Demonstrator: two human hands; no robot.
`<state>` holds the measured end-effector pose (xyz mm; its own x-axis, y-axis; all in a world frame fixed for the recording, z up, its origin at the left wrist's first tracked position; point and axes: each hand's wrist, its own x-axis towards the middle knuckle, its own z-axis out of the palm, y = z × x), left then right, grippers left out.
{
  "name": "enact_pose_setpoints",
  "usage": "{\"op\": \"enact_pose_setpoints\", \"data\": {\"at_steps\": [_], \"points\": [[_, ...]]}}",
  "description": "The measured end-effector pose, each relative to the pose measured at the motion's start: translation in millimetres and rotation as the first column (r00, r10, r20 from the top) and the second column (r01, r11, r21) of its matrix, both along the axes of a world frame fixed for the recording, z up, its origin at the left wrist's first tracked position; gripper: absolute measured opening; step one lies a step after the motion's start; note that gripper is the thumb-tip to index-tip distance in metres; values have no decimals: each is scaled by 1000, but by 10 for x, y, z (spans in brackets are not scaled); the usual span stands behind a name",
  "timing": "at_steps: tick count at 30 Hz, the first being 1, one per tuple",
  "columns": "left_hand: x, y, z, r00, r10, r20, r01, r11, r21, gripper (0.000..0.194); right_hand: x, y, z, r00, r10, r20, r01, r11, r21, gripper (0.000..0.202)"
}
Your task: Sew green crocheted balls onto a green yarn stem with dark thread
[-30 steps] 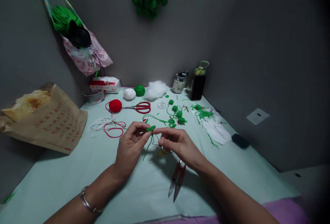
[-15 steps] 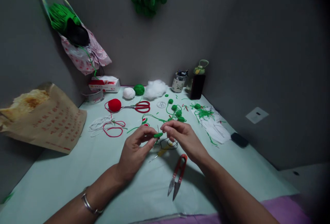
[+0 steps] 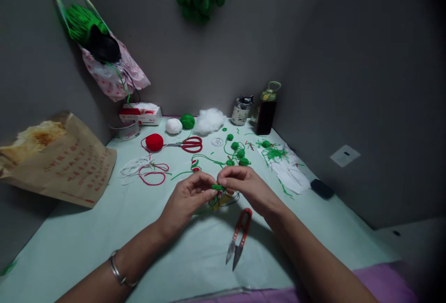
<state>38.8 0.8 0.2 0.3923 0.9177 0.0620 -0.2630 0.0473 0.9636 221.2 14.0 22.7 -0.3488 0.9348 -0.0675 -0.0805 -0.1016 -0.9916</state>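
Note:
A small green knitted piece (image 3: 218, 187) is pinched between the fingertips of my left hand (image 3: 184, 197). My right hand (image 3: 246, 187) has its thumb and forefinger pressed together at the right end of that piece, gripping it too. Dark yarn and a yellow-handled tool (image 3: 217, 202) lie on the table just below, partly hidden by my fingers. Orange-handled thread snips (image 3: 240, 235) rest nearer to me, blades pointing toward the front edge. Beyond my hands are green crocheted balls (image 3: 240, 153) and red-handled scissors (image 3: 191, 144).
Red yarn (image 3: 154, 142), a white ball (image 3: 173, 126), a green ball (image 3: 187, 121) and stuffing (image 3: 209, 121) sit at the back. A paper bag (image 3: 76, 168) stands left. A bottle (image 3: 271, 94), a tin (image 3: 240, 111) and white paper with thread scraps (image 3: 291, 176) are right.
My right fingertips have come down onto the green piece, and both hands now meet at it. The piece has shifted slightly right and down.

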Motion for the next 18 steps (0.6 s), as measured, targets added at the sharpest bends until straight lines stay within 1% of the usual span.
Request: {"op": "enact_pose_setpoints", "data": {"at_steps": [2,3,5,6,7,8,10,11,12,13,14,15,17,18], "points": [[-2,-6,27,998,-66,2,66,997,-47,13,47,68,15,991,-90,-95,86,995,-42,16],[-4,-10,44,994,-105,12,106,992,-75,13,133,123,31,975,-157,-156,147,986,-77,18],[-12,-12,82,986,-157,57,163,979,-124,13,447,246,89,918,-306,-252,283,951,-124,24],[-19,-10,99,983,-163,86,174,974,-144,13,662,302,130,877,-395,-274,387,918,-85,24],[-27,-5,113,981,-157,115,174,971,-163,12,896,347,174,847,-457,-273,473,881,-5,24],[-37,2,123,980,-142,142,167,969,-182,12,1129,378,220,814,-508,-282,554,825,110,24],[-57,18,133,978,-111,178,148,965,-215,11,1511,403,293,772,-555,-309,621,762,182,27],[-66,25,133,978,-99,186,140,964,-227,10,1626,403,312,756,-570,-322,644,735,213,25],[-72,30,131,978,-90,190,134,962,-236,11,1677,398,316,752,-575,-322,652,723,229,21],[-76,33,129,977,-85,194,132,962,-241,11,1662,390,303,757,-574,-312,648,722,242,16],[-78,33,126,977,-84,197,132,961,-242,11,1585,379,278,771,-566,-291,633,733,251,13],[-78,33,123,976,-83,200,132,961,-242,12,1454,363,242,793,-550,-260,606,756,249,15],[-74,29,122,978,-82,193,129,961,-244,13,1088,307,166,861,-482,-159,508,826,244,19],[-72,27,122,979,-84,187,129,961,-244,13,884,263,135,905,-419,-75,425,875,234,20]]}}
